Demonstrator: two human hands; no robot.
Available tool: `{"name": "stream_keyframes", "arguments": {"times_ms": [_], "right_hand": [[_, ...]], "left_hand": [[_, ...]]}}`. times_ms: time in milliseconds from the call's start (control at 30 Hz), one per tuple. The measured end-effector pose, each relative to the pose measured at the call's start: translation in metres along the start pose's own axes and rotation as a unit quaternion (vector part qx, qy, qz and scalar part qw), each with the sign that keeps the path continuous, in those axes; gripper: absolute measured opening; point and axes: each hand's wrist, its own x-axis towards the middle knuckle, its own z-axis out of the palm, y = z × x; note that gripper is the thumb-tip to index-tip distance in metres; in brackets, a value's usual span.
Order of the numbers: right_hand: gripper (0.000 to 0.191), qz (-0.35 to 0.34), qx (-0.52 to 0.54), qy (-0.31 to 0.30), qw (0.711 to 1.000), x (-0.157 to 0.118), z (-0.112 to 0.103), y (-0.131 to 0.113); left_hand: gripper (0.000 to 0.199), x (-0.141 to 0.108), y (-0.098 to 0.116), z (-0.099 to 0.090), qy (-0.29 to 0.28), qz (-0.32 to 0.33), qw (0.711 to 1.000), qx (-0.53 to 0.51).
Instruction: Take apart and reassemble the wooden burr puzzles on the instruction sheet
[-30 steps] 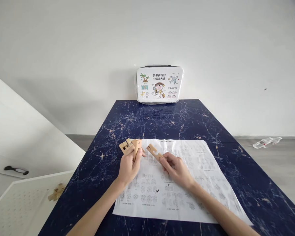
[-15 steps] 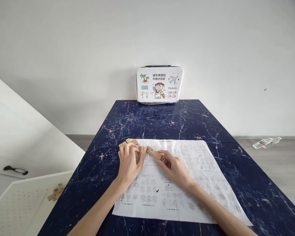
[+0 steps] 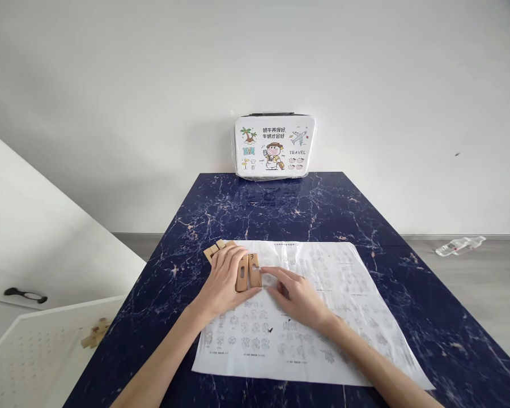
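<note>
Two notched wooden puzzle pieces lie side by side on the printed instruction sheet (image 3: 314, 374). The left one is a piece with an oblong slot (image 3: 242, 283); the right one is a piece marked with a numeral (image 3: 255, 277), possibly 3. My left hand (image 3: 223, 280) grips the slotted piece, fingers along its left and upper side, its thumb across the near ends of the pair. My right hand (image 3: 295, 292) is open, with the index fingertip at the right edge of the numbered piece and the thumb apart below. More wooden pieces (image 3: 213, 249) lie beyond my left fingers, partly hidden.
The sheet covers the near part of a dark blue marbled table (image 3: 272, 209). A white cartoon case (image 3: 276, 147) stands at the far edge against the wall. Low on the left, a white perforated surface (image 3: 38, 351) bears a wooden cluster (image 3: 96, 333). Clear plastic bottles (image 3: 461, 245) lie right, on the floor.
The numbered piece, slanted under my right hand before, now stands parallel beside the slotted one. My right hand has moved left and its fingers have straightened. My left thumb has swung down to the near ends.
</note>
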Motion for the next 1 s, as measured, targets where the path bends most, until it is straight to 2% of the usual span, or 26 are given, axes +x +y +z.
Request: {"name": "stream_keyframes", "arguments": {"times_ms": [133, 267, 333, 400, 467, 567, 633, 1000], "right_hand": [[0.047, -0.026, -0.032, -0.021, 0.999, 0.000, -0.004, -0.003], [0.047, -0.052, -0.042, -0.039, 0.997, 0.001, -0.006, -0.004], [0.047, -0.059, -0.041, -0.035, 0.997, 0.001, -0.006, -0.005], [0.045, -0.056, -0.033, -0.024, 0.998, 0.000, -0.006, -0.006], [0.040, -0.049, -0.011, -0.017, 0.999, 0.001, -0.007, -0.008], [0.028, -0.050, 0.028, -0.019, 0.998, 0.001, -0.008, -0.011], [0.022, -0.052, 0.032, -0.021, 0.998, 0.002, -0.009, -0.011], [0.021, -0.029, 0.023, -0.023, 0.999, 0.004, -0.005, -0.006]], "left_hand": [[0.091, -0.001, -0.008, 0.003, 0.011, -0.026, 0.999, 0.020], [0.082, 0.002, -0.006, -0.002, 0.041, -0.028, 0.998, 0.030], [0.069, 0.004, 0.001, -0.006, 0.055, -0.013, 0.998, 0.008], [0.041, 0.003, 0.010, -0.008, 0.061, 0.003, 0.998, -0.031], [0.013, 0.001, 0.020, -0.006, 0.031, 0.017, 0.996, -0.079], [0.018, -0.004, 0.031, 0.003, -0.055, 0.066, 0.989, -0.119], [0.024, -0.007, 0.037, 0.010, -0.083, 0.104, 0.985, -0.106], [0.024, -0.004, 0.041, 0.010, -0.083, 0.104, 0.987, -0.096]]}}
